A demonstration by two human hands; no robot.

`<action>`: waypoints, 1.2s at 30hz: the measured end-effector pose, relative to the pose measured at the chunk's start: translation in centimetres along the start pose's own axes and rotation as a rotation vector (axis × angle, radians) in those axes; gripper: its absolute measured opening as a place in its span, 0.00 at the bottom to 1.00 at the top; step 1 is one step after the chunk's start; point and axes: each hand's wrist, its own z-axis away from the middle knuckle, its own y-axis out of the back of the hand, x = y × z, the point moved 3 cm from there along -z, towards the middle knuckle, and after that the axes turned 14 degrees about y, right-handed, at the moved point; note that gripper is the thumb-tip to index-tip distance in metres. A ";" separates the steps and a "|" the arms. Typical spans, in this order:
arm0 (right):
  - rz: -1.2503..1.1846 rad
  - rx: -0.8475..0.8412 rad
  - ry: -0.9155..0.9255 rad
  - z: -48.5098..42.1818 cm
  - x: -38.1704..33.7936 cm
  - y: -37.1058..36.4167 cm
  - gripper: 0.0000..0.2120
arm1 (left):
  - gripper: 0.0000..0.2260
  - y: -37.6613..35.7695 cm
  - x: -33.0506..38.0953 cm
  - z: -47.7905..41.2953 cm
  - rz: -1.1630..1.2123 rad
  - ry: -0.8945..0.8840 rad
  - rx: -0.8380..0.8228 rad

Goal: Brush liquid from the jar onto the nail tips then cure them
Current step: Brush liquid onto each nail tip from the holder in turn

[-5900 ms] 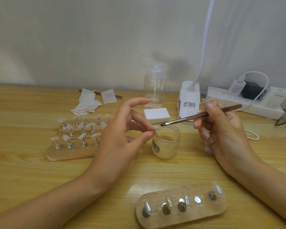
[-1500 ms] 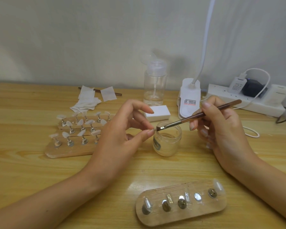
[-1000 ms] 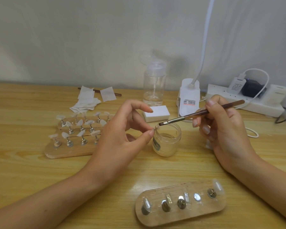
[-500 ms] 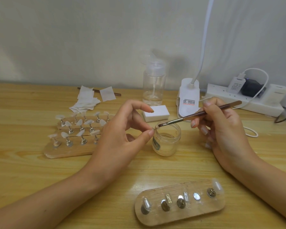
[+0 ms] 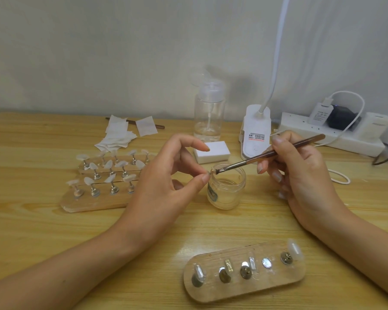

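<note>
Hands (image 5: pixel 161 189) (image 5: pixel 300 175); rounded nail tip (image 5: pixel 214 171); slim brush (image 5: pixel 251 161)

Light: soft, even, moderately bright.
Shadows: my pump bottle (image 5: pixel 209 113) throws a blurred shadow rightward on the far wall (image 5: pixel 99 52); faint ones under my left hand (image 5: pixel 164 189).
Glare: pale sheen on the table (image 5: pixel 177 242), near centre.
Focus: slightly soft throughout.
Edges: table's far line bows; wide-angle distortion.
</note>
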 end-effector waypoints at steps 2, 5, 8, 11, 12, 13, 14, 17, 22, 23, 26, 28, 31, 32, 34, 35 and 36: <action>0.004 0.031 -0.017 -0.1 0.2 0.2 0.12 | 0.15 0.0 0.0 0.0 0.000 -0.001 -0.001; -0.078 0.005 0.024 -0.1 -0.1 0.0 0.13 | 0.16 0.0 0.0 0.0 -0.001 -0.004 -0.003; -0.037 -0.022 0.008 0.0 -0.1 -0.2 0.12 | 0.16 0.0 0.0 0.0 -0.003 -0.003 -0.002; -0.016 0.025 -0.032 -0.1 0.2 0.2 0.11 | 0.17 0.0 0.1 0.1 -0.008 0.000 -0.002; -0.035 0.031 -0.021 -0.1 0.1 0.2 0.12 | 0.17 0.0 0.1 0.1 -0.008 0.000 -0.003; -0.058 0.024 0.000 -0.1 0.0 0.2 0.12 | 0.17 0.0 0.1 0.1 -0.009 -0.002 -0.005; -0.074 0.008 0.022 -0.1 -0.2 0.0 0.12 | 0.18 0.0 0.1 0.1 -0.010 -0.005 -0.007; -0.044 -0.019 0.018 0.0 -0.2 -0.1 0.12 | 0.18 0.0 0.1 0.0 -0.015 -0.013 -0.008; -0.062 0.016 -0.015 -0.1 0.1 0.1 0.13 | 0.19 0.0 0.1 0.0 -0.019 -0.021 -0.007; -0.066 -0.004 -0.002 -0.1 -0.1 0.0 0.12 | 0.19 0.0 0.1 0.0 -0.020 -0.022 -0.005; -0.049 -0.005 -0.034 -0.1 0.0 -0.1 0.12 | 0.19 0.0 0.1 0.0 -0.022 -0.023 -0.006; -0.053 0.027 -0.048 -0.1 0.2 0.2 0.11 | 0.18 0.0 0.1 0.0 -0.020 -0.023 -0.006; -0.075 -0.009 0.007 -0.1 -0.2 -0.1 0.12 | 0.18 0.0 0.1 0.0 -0.014 -0.021 -0.007; -0.068 -0.023 0.009 -0.1 -0.2 -0.2 0.11 | 0.19 0.0 0.1 0.0 -0.012 -0.021 -0.006; -0.057 -0.007 -0.022 -0.1 0.0 -0.1 0.11 | 0.19 0.0 0.1 0.0 -0.009 -0.020 -0.005; -0.059 0.009 -0.032 -0.1 0.1 0.0 0.11 | 0.20 0.0 0.1 0.0 -0.008 -0.022 -0.002; -0.067 0.018 -0.030 -0.2 0.2 0.1 0.11 | 0.20 0.0 0.1 0.0 -0.008 -0.023 0.001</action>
